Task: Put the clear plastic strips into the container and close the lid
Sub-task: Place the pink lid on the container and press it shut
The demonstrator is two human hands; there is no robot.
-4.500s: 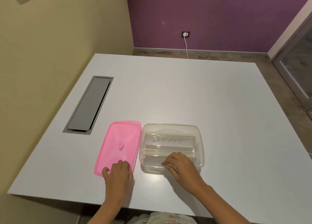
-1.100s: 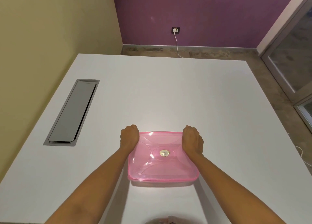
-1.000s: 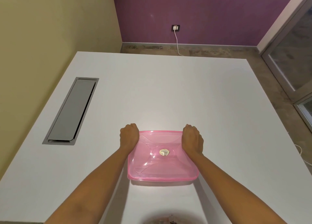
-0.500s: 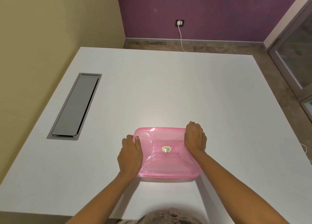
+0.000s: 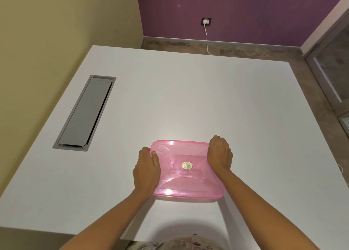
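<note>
The pink translucent lid (image 5: 186,176) lies on top of the container and covers it fully; a round gold sticker sits at its centre. The container's walls and the clear plastic strips are hidden beneath it. My left hand (image 5: 146,169) lies flat over the lid's left edge, thumb on top and fingers wrapped down the side. My right hand (image 5: 220,153) is curled over the far right corner of the lid, pressing on it. All of this sits on the white table (image 5: 188,102) near its front edge.
A grey recessed cable hatch (image 5: 85,113) is set into the table at the left. A yellow wall runs along the left side, a purple wall with a socket and white cable (image 5: 206,21) stands behind. A glass door frame is at the right.
The lid, beside the open container 4.5 s ago, now covers it. Within the last second my left hand slid from the far left corner down the left edge; my right hand stayed.
</note>
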